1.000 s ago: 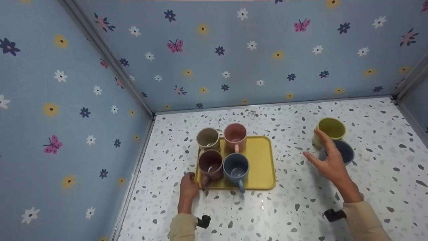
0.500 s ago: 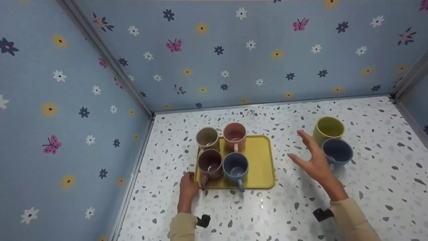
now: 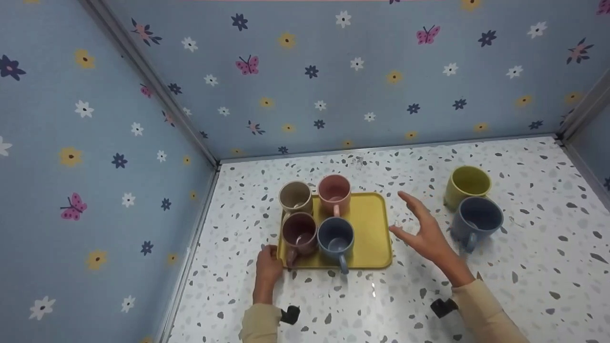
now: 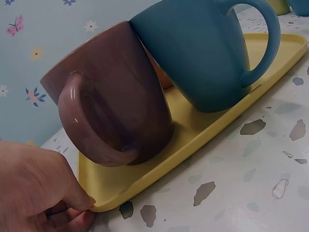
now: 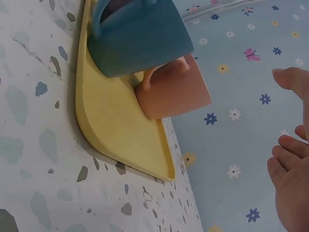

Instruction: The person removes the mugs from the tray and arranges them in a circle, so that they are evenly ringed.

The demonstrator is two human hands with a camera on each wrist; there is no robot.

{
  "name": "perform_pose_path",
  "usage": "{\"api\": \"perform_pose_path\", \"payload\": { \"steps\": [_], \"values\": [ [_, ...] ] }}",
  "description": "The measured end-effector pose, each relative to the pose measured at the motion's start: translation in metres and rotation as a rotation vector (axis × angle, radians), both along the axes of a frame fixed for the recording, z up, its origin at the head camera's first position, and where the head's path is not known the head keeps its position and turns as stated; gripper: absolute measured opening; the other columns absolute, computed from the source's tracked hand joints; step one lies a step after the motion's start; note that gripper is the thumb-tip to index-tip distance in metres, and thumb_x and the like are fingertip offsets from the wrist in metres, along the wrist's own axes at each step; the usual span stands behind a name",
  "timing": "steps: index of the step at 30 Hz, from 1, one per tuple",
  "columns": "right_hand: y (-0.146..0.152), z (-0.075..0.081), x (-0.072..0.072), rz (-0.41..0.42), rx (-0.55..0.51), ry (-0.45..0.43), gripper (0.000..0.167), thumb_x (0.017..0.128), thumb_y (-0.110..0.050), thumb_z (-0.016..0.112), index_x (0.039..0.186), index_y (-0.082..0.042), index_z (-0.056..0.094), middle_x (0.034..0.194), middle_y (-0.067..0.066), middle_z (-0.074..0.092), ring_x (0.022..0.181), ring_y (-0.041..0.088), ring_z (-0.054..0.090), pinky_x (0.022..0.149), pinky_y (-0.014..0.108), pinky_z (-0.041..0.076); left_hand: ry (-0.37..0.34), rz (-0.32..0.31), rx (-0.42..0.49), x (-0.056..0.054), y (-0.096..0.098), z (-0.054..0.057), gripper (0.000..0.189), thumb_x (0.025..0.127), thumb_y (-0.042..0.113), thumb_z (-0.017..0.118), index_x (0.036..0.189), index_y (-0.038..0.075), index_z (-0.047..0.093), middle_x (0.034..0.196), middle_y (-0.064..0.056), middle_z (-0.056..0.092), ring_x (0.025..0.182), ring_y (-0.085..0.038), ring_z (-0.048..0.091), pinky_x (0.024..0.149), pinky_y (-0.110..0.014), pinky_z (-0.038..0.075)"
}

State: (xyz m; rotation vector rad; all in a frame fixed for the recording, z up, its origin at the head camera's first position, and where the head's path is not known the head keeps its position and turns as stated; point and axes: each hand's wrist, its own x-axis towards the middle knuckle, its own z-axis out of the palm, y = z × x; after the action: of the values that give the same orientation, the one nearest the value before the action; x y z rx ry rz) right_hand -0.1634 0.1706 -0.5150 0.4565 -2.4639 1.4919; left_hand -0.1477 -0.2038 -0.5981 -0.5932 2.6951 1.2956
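A yellow tray (image 3: 371,233) carries a beige mug (image 3: 296,194), a pink mug (image 3: 335,190), a brown mug (image 3: 299,233) and a blue mug (image 3: 336,236). At its near left corner, my left hand (image 3: 269,267) holds the edge; the left wrist view shows the thumb at the rim and the fingers (image 4: 72,220) curled below. Just right of the tray, my right hand (image 3: 426,238) hovers with thumb and fingers spread, holding nothing. Beyond it, a second blue mug (image 3: 478,219) and a yellow-green mug (image 3: 464,188) stand close together on the table.
The speckled white table (image 3: 362,309) meets a flowered blue wall (image 3: 343,85) at the back and another flowered panel (image 3: 105,190) on the left. Both wrists wear small black cameras.
My right hand has moved left, from over the second blue mug to near the tray's right side, uncovering that mug. My left hand and the tray have stayed put.
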Motion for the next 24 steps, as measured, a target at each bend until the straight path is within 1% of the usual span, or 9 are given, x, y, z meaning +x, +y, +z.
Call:
{"api": "perform_pose_path", "payload": {
  "steps": [2, 5, 7, 10, 13, 17, 20, 22, 24],
  "values": [
    [-0.002, -0.009, -0.003, 0.014, 0.009, -0.022, 0.079, 0.079, -0.012, 0.077, 0.146, -0.009, 0.035, 0.150, 0.010, 0.039, 0.139, 0.027, 0.035, 0.112, 0.043, 0.030, -0.002, -0.001, -0.002, 0.000, 0.000, 0.000, 0.040, 0.082, -0.004, 0.049, 0.122, -0.009, 0.053, 0.112, -0.023, 0.059, 0.102, -0.030, 0.056, 0.093, -0.044, 0.045],
    [-0.007, -0.017, -0.005, 0.039, 0.018, -0.052, 0.079, 0.081, -0.022, 0.076, 0.148, -0.016, 0.034, 0.151, 0.005, 0.037, 0.139, 0.026, 0.035, 0.112, 0.049, 0.030, -0.009, -0.003, -0.003, 0.000, -0.001, -0.002, 0.041, 0.082, -0.004, 0.049, 0.123, -0.009, 0.053, 0.112, -0.023, 0.059, 0.102, -0.030, 0.056, 0.093, -0.044, 0.045],
    [-0.012, -0.020, -0.004, 0.054, 0.016, -0.071, 0.080, 0.081, -0.025, 0.076, 0.148, -0.018, 0.033, 0.152, 0.004, 0.036, 0.140, 0.027, 0.034, 0.112, 0.050, 0.030, -0.011, -0.004, -0.006, 0.000, -0.001, -0.003, 0.041, 0.083, -0.004, 0.049, 0.123, -0.008, 0.053, 0.113, -0.022, 0.058, 0.102, -0.030, 0.056, 0.093, -0.043, 0.045],
    [-0.020, -0.024, -0.003, 0.078, -0.003, -0.065, 0.080, 0.080, -0.023, 0.077, 0.147, -0.014, 0.035, 0.151, 0.006, 0.038, 0.139, 0.027, 0.035, 0.111, 0.048, 0.030, -0.001, -0.002, 0.005, 0.000, -0.001, -0.002, 0.040, 0.083, -0.005, 0.047, 0.123, -0.009, 0.053, 0.111, -0.022, 0.059, 0.100, -0.029, 0.057, 0.090, -0.043, 0.046],
    [-0.030, -0.024, 0.000, 0.108, -0.029, -0.050, 0.080, 0.078, -0.016, 0.078, 0.146, -0.007, 0.036, 0.149, 0.011, 0.040, 0.138, 0.028, 0.037, 0.111, 0.046, 0.031, 0.004, 0.000, 0.014, 0.001, 0.000, 0.000, 0.040, 0.083, -0.005, 0.046, 0.123, -0.008, 0.053, 0.110, -0.020, 0.059, 0.098, -0.027, 0.057, 0.087, -0.041, 0.047],
    [-0.044, -0.010, 0.009, 0.148, -0.057, -0.037, 0.078, 0.077, -0.010, 0.078, 0.141, 0.005, 0.038, 0.145, 0.021, 0.042, 0.135, 0.035, 0.039, 0.109, 0.048, 0.032, -0.004, 0.002, 0.010, 0.000, 0.000, 0.000, 0.039, 0.083, -0.005, 0.047, 0.122, -0.008, 0.053, 0.109, -0.019, 0.059, 0.097, -0.026, 0.057, 0.087, -0.041, 0.047],
    [-0.052, -0.004, 0.014, 0.179, -0.054, -0.047, 0.078, 0.076, -0.010, 0.078, 0.140, 0.008, 0.038, 0.144, 0.024, 0.042, 0.134, 0.038, 0.040, 0.109, 0.050, 0.033, -0.002, 0.005, 0.019, 0.000, 0.000, 0.000, 0.039, 0.083, -0.005, 0.047, 0.122, -0.008, 0.053, 0.108, -0.020, 0.060, 0.097, -0.027, 0.057, 0.088, -0.041, 0.047],
    [-0.057, -0.008, 0.014, 0.191, -0.044, -0.065, 0.079, 0.076, -0.011, 0.078, 0.142, 0.006, 0.037, 0.145, 0.023, 0.041, 0.134, 0.038, 0.039, 0.109, 0.051, 0.033, 0.001, 0.006, 0.025, 0.001, 0.000, 0.000, 0.039, 0.083, -0.006, 0.047, 0.122, -0.009, 0.053, 0.108, -0.020, 0.060, 0.097, -0.028, 0.057, 0.088, -0.042, 0.047],
    [-0.061, -0.019, 0.012, 0.202, -0.043, -0.082, 0.082, 0.076, -0.012, 0.079, 0.143, 0.004, 0.036, 0.146, 0.022, 0.040, 0.135, 0.037, 0.038, 0.109, 0.052, 0.032, 0.004, 0.006, 0.025, 0.001, 0.000, 0.000, 0.039, 0.083, -0.005, 0.047, 0.122, -0.009, 0.053, 0.109, -0.021, 0.060, 0.098, -0.028, 0.057, 0.089, -0.042, 0.047]
  ]
}}
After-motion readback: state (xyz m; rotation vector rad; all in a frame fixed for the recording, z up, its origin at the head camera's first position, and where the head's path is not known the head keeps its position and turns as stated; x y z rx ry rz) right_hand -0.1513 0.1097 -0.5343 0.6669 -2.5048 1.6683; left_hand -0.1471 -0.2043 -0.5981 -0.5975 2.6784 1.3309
